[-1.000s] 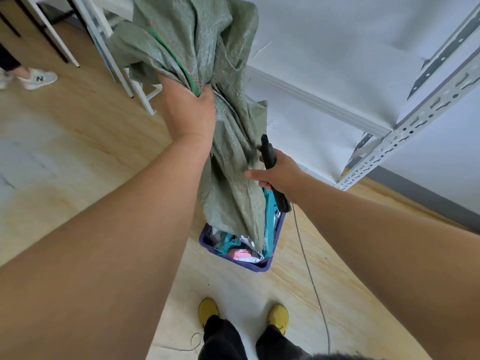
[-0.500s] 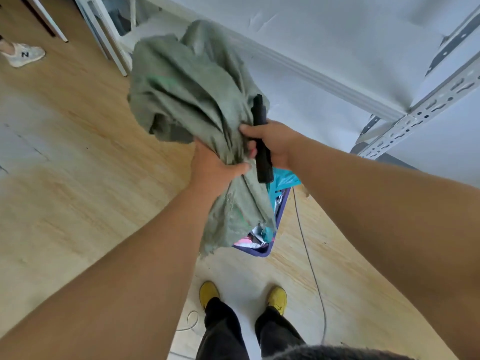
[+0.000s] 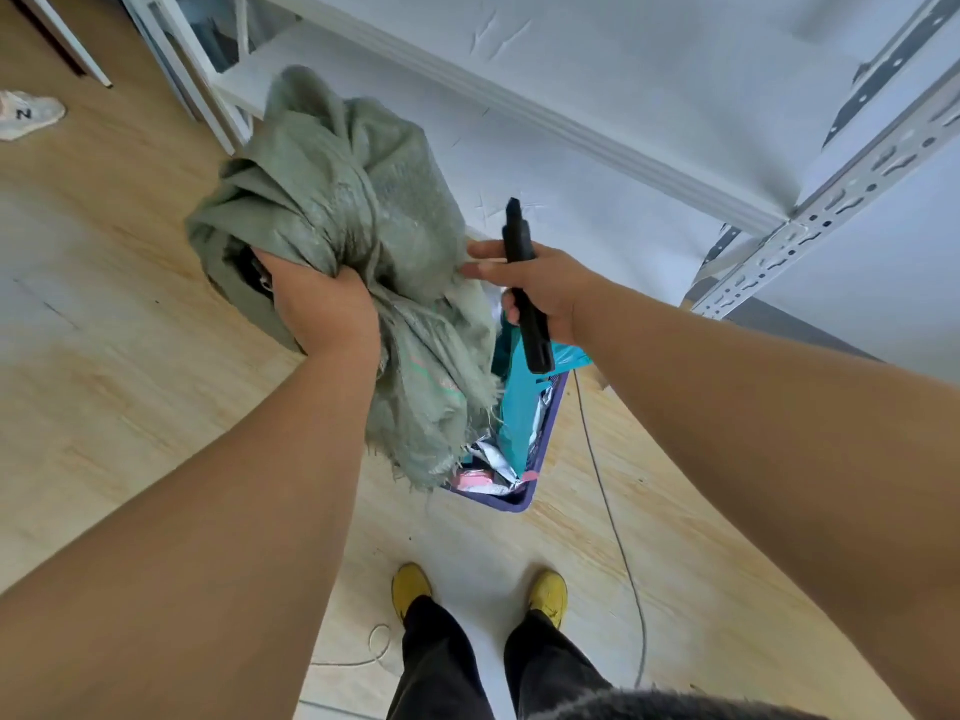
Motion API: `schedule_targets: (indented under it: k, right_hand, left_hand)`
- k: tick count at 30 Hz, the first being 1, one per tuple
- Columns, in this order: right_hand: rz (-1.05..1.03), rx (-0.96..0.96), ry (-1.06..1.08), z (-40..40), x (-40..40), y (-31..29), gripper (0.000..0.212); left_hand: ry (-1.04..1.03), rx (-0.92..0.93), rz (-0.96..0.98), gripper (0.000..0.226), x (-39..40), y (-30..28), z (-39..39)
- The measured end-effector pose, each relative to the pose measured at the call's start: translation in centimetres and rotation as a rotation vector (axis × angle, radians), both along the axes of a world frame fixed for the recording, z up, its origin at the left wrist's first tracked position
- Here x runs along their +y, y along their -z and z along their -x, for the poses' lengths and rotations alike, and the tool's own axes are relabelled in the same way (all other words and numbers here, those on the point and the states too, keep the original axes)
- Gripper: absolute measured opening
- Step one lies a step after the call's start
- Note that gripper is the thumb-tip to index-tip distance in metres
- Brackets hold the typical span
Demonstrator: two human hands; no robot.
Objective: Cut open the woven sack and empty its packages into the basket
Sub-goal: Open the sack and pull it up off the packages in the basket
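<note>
My left hand (image 3: 322, 298) grips the green woven sack (image 3: 358, 210), which is crumpled into a bundle held in the air; its frayed cut end hangs down over the basket. My right hand (image 3: 540, 288) holds a black cutter (image 3: 524, 283) upright, and its thumb and a finger touch the sack's right edge. The dark blue basket (image 3: 540, 459) stands on the floor below, partly hidden by the sack. Several packages (image 3: 493, 470) lie in it, among them a large teal one (image 3: 519, 407).
A white metal shelving rack (image 3: 831, 200) stands to the right and behind the basket. A thin cable (image 3: 608, 501) runs along the wooden floor. My yellow shoes (image 3: 410, 589) stand near the basket. Another person's sneaker (image 3: 26, 116) is at far left.
My left hand has come down and bunched the sack into a bundle. My right hand with the cutter rose and shifted off the sack's middle to its right edge.
</note>
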State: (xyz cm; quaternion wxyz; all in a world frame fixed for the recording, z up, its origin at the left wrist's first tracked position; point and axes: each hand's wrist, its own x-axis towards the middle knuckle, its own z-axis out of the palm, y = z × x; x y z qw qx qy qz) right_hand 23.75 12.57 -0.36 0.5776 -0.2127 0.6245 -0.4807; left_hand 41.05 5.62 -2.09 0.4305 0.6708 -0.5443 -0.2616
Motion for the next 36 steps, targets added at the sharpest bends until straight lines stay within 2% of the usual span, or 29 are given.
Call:
schedule_targets:
  k: [6, 12, 16, 19, 25, 33, 36]
  right_hand:
    - [-0.099, 0.050, 0.062, 0.8, 1.5, 1.5, 0.028]
    - [-0.268, 0.181, 0.107, 0.5, 3.0, 6.2, 0.027]
    - [-0.437, 0.098, 0.165, -0.7, 5.8, 10.9, 0.033]
    - [-0.472, 0.072, 0.172, -0.9, 6.8, 11.9, 0.033]
    - [-0.419, 0.128, 0.278, 1.7, 6.0, 10.2, 0.035]
    - [-0.145, 0.060, 0.328, 2.3, 6.6, 4.5, 0.033]
    - [-0.056, 0.020, 0.359, 3.6, 7.8, 1.6, 0.018]
  left_hand:
    - [-0.121, 0.053, 0.078, 0.066, -0.3, -2.2, -0.2]
    - [-0.050, -0.050, 0.052, 0.070, -1.2, -3.0, -1.5]
    - [-0.026, -0.098, 0.025, 0.072, -0.4, -1.0, -1.7]
    - [0.032, -0.111, -0.014, 0.072, 0.4, 0.7, -2.2]
    - [0.059, -0.106, -0.049, 0.074, 1.0, 0.2, -1.6]
    - [0.306, -0.039, -0.013, 0.072, 2.8, -5.2, 3.9]
    - [0.427, -0.024, -0.046, 0.069, 4.6, -6.3, 6.6]
